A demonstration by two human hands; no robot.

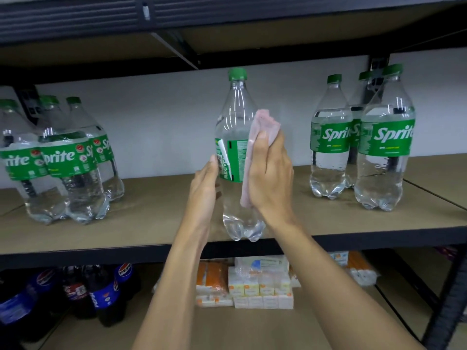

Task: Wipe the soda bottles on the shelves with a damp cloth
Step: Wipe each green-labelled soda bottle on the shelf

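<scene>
Three Sprite bottles (63, 160) wait at nine o'clock. The left hand (206, 184), fingers flat and open, steadies the middle bottle (235, 147) on the shelf (151, 223). The right hand (270, 173) presses the pink cloth (265, 122) against it to rub. More bottles (384, 137) stand at three o'clock.

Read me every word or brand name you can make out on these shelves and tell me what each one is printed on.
"Sprite": labels of the right-hand bottles, full on the nearest.
"prite": label of a left-hand bottle, first letter hidden.
"RECYC": cut off, sideways on the label of the bottle being wiped.
"Pepsi": seemingly, on the dark cola bottles, blurred.
Small print and the cartons below: unreadable.
</scene>
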